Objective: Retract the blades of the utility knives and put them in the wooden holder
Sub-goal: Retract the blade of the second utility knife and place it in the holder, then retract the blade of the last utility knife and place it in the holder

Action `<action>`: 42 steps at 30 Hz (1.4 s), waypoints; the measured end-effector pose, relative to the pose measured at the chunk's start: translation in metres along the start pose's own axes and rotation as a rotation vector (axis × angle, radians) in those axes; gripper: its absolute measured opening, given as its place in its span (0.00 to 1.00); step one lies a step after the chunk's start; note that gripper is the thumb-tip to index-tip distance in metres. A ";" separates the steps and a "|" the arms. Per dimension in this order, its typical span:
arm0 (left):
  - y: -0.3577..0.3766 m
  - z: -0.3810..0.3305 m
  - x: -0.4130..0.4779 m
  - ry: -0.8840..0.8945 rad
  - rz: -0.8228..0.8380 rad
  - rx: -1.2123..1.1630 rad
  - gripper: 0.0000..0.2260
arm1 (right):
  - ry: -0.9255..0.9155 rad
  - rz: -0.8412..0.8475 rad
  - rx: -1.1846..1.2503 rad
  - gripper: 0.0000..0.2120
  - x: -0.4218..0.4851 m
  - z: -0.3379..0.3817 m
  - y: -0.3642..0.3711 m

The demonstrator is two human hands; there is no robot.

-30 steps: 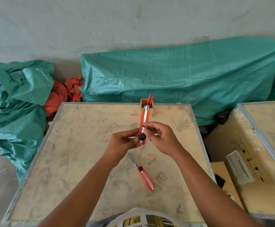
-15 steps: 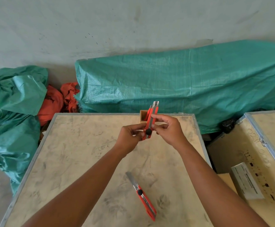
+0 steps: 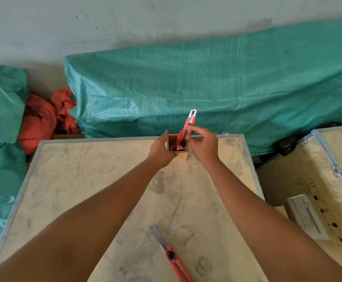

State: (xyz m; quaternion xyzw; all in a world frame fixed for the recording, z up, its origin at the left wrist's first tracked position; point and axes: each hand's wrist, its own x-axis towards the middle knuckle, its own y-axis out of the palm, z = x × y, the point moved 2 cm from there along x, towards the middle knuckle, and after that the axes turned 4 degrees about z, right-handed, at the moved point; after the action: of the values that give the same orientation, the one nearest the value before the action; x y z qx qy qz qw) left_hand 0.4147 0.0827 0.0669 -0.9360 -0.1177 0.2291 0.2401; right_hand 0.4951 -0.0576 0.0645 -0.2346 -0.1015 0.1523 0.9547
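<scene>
Plywood worktop (image 3: 109, 192), scuffed and metal-edged, stood before a grey wall with green tarpaulin (image 3: 217, 82) heaped behind. Two or more red utility knives stood upright in the wooden holder (image 3: 181, 155) at the far edge; the right hand (image 3: 203, 146) pinched one (image 3: 187, 129), while the left hand (image 3: 160, 150) cupped the holder. Another knife (image 3: 172, 256) lay flat nearby, blade out, pointing away leftward.

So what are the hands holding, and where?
The right hand pinches a red knife around its middle, lowering it into the wooden holder. The left hand steadies the holder's left side.
</scene>
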 end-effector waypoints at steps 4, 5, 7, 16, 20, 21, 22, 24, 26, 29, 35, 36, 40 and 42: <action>0.007 0.003 0.015 -0.025 0.056 0.010 0.36 | -0.007 0.018 -0.062 0.19 0.011 -0.017 0.016; 0.009 0.005 0.019 -0.023 0.060 0.012 0.33 | -0.011 0.023 -0.081 0.19 0.013 -0.022 0.020; 0.011 0.012 0.026 -0.018 0.051 0.015 0.28 | -0.017 0.039 -0.091 0.19 0.015 -0.032 0.025; 0.015 0.031 0.039 -0.016 0.008 -0.037 0.27 | -0.063 0.058 -0.123 0.15 0.008 -0.046 0.034; 0.018 0.031 0.032 -0.025 -0.022 -0.100 0.28 | -0.063 0.028 -0.101 0.14 -0.004 -0.045 0.026; 0.018 0.032 0.029 -0.034 -0.029 -0.111 0.29 | -0.070 0.023 -0.104 0.14 -0.010 -0.045 0.023; 0.019 0.032 0.024 -0.045 -0.038 -0.117 0.32 | -0.072 0.021 -0.107 0.13 -0.018 -0.045 0.020; 0.020 0.037 0.012 -0.087 -0.050 -0.117 0.36 | -0.038 0.036 -0.097 0.13 -0.041 -0.046 0.014; 0.022 0.044 -0.004 -0.120 -0.054 -0.125 0.36 | 0.032 0.086 -0.069 0.13 -0.068 -0.051 0.009; 0.025 0.056 -0.036 -0.160 -0.053 -0.146 0.34 | 0.187 0.232 -0.028 0.14 -0.112 -0.061 0.003; 0.046 0.102 -0.138 -0.200 -0.078 -0.273 0.33 | 0.327 0.545 -0.047 0.13 -0.194 -0.076 -0.003; 0.054 0.112 -0.157 -0.228 -0.085 -0.302 0.32 | 0.333 0.573 -0.052 0.13 -0.205 -0.077 -0.003; 0.093 0.148 -0.227 -0.345 -0.078 -0.369 0.32 | 0.274 0.669 -0.121 0.15 -0.233 -0.075 0.004; 0.115 0.161 -0.253 -0.408 -0.078 -0.363 0.31 | 0.229 0.735 -0.165 0.16 -0.243 -0.071 0.008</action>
State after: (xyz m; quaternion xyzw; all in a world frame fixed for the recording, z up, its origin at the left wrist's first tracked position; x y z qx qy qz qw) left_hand 0.1296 -0.0361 -0.0225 -0.8930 -0.2385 0.3786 0.0485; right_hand 0.2855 -0.1625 -0.0311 -0.3466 0.0845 0.4481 0.8198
